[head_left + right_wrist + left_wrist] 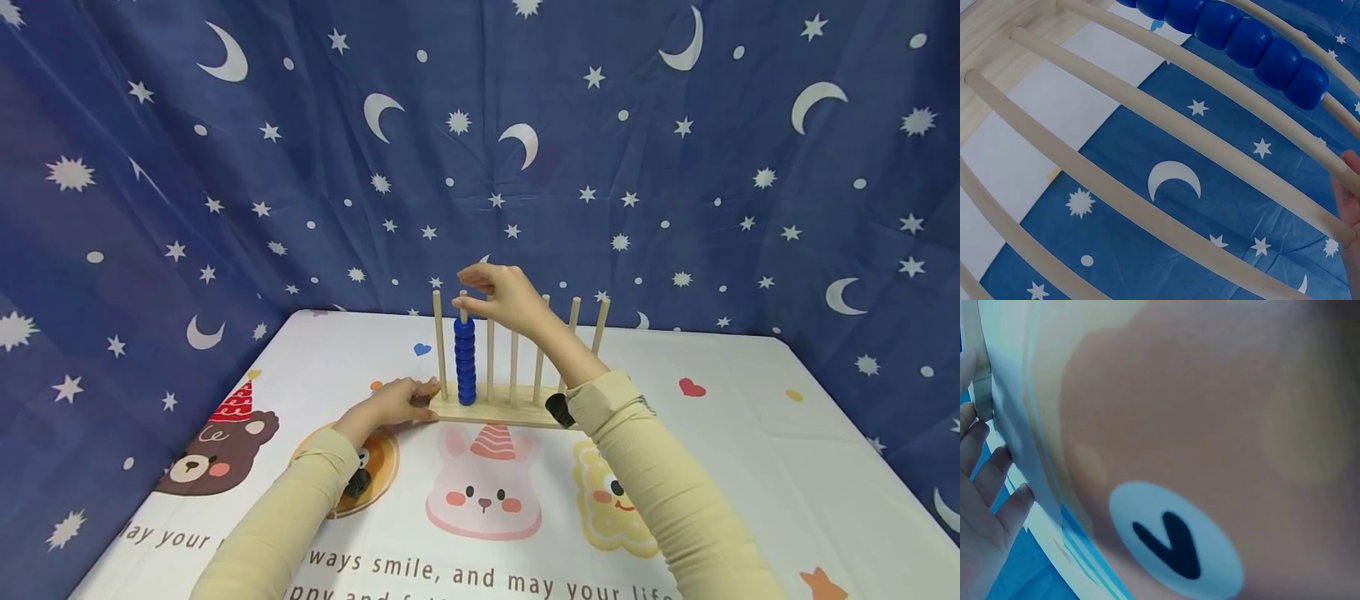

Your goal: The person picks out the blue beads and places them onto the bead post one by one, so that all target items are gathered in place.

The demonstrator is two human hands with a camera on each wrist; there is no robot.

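A wooden peg stand with several upright pegs is on the table. Blue beads are stacked on its second peg from the left, whose bare tip shows above them. At the stand's left end, my left hand holds the base between thumb and fingers; the left wrist view shows the other fingers spread beside it. My right hand is at the top of the beaded peg, thumb and fingers apart around its tip, no bead between them. In the right wrist view the beads lie beyond bare pegs.
A white tablecloth printed with cartoon animals and lettering covers the table. Behind it hangs a blue curtain with moons and stars, close to the stand's back. My right forearm crosses in front of the stand's right side.
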